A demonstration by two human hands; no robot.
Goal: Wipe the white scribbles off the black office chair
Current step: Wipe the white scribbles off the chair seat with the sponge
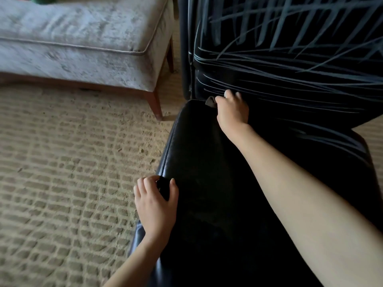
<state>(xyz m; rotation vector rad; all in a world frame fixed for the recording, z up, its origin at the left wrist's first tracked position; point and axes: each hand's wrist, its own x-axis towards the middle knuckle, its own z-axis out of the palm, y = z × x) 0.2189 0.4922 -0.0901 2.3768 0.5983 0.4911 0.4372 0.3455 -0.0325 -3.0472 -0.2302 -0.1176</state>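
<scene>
Progress: the near and left part of the seat of the black office chair (207, 183) showed bare black; by that showing, the work was judged partly done.
Outstanding: white scribbles (290, 65) lay thick across the backrest, and more streaked the far right side of the seat.
Right grip (232, 109): fingers curled, with a grey cloth (210, 102) poking out on the thumb side. Most of the wad was hidden under the hand.
Right grip position: at the crease where seat meets backrest, at the left of the chair.
Scribbles relative to right grip: the lowest backrest strokes ran just beside and above the knuckles, and the bulk lay up and to the right.
Left grip (155, 206): fingers and thumb wrapped round the front left seat edge, judged to be steadying the chair.
Left grip relative to scribbles: well apart.
</scene>
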